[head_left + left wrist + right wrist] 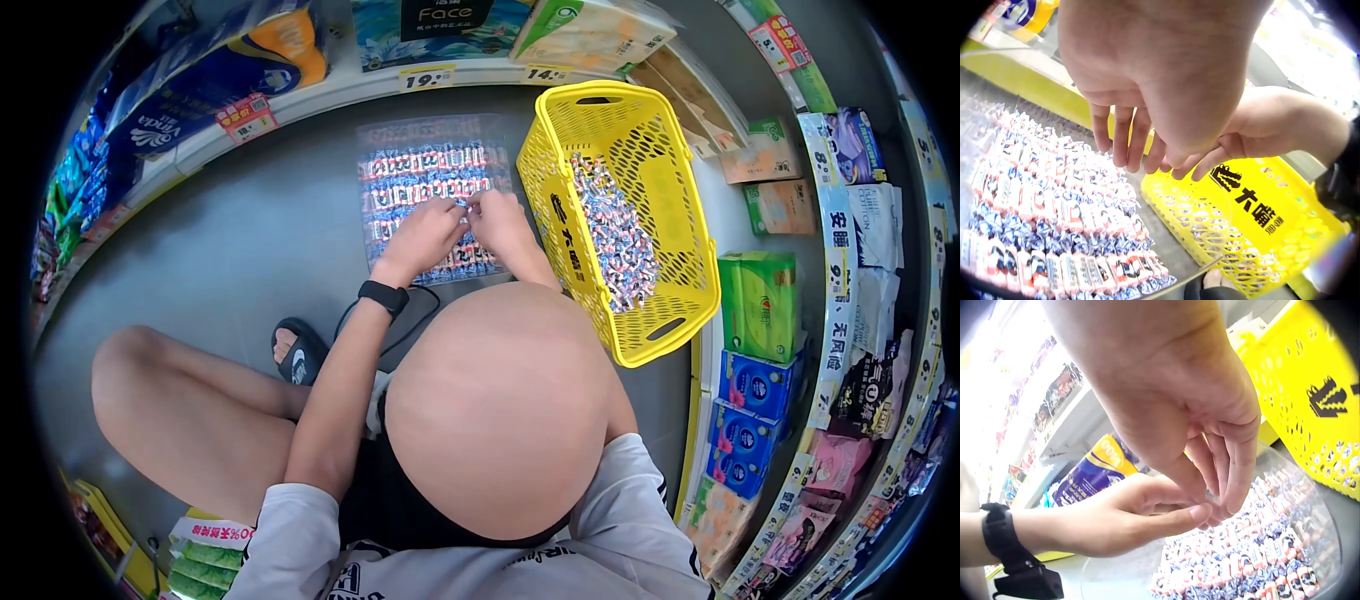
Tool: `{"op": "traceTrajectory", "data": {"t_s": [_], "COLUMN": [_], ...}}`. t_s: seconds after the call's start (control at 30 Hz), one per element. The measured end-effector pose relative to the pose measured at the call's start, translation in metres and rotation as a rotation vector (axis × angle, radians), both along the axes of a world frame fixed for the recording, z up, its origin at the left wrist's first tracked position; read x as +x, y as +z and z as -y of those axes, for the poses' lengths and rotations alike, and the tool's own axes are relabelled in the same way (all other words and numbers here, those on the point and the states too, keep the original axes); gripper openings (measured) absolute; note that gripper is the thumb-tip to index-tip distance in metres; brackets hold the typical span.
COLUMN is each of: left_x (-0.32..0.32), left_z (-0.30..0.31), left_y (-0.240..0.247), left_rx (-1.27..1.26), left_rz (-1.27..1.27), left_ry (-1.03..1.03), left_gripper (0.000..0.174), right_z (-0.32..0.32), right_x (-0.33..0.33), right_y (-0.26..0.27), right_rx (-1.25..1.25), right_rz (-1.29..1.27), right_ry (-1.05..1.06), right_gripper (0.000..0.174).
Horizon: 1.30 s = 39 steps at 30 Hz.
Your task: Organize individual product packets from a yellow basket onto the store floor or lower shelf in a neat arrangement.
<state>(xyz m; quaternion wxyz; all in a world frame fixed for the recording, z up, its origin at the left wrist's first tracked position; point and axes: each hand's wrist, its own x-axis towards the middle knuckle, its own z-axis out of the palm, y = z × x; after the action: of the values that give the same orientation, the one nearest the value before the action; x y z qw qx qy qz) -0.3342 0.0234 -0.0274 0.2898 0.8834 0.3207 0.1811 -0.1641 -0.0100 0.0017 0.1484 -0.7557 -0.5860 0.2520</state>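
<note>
Both hands meet above a clear plastic box on the floor, packed with rows of wrapped candies in white, red and blue. The left hand reaches in from the left, its fingers pointing down in the left wrist view. From the other side comes the right hand, fingers bent and thumb close to the left fingertips. The tips of both hands cluster together over the rows; I cannot tell if a candy is between them. Right beside the box stands a yellow basket holding a loose heap of wrapped candies.
Shelves of tissue packs curve along the right, and a shelf edge with price tags runs behind the box. A large bare knee rises close in front of the hands. A black slide sandal shows at the left.
</note>
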Motion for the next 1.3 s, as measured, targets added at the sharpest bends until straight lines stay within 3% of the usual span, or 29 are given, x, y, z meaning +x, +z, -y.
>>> {"op": "traceTrajectory", "data": {"t_s": [0.37, 0.47, 0.67, 0.8, 1.13, 1.3], "left_x": [0.046, 0.061, 0.098, 0.125, 0.22, 0.264], "left_z": [0.0, 0.004, 0.004, 0.009, 0.009, -0.005], "left_y": [0.068, 0.087, 0.103, 0.117, 0.125, 0.098], "left_rx": [0.074, 0.022, 0.274, 0.264, 0.293, 0.222], "left_rz": [0.194, 0.163, 0.192, 0.207, 0.127, -0.21], "left_ry": [-0.108, -0.146, -0.264, -0.286, -0.513, -0.646], "left_gripper": [0.019, 0.015, 0.015, 0.015, 0.019, 0.018], "right_z": [0.034, 0.041, 0.059, 0.069, 0.075, 0.076], "right_x": [0.041, 0.064, 0.113, 0.144, 0.221, 0.25], "right_y": [0.1, 0.109, 0.118, 0.117, 0.087, 0.055], "right_rx": [0.256, 0.283, 0.246, 0.281, -0.035, -0.306], "right_rz": [-0.212, -0.15, -0.174, -0.069, 0.119, 0.106], "right_ry": [-0.046, -0.063, -0.161, -0.233, -0.321, -0.269], "right_gripper": [0.025, 0.026, 0.026, 0.027, 0.027, 0.027]}}
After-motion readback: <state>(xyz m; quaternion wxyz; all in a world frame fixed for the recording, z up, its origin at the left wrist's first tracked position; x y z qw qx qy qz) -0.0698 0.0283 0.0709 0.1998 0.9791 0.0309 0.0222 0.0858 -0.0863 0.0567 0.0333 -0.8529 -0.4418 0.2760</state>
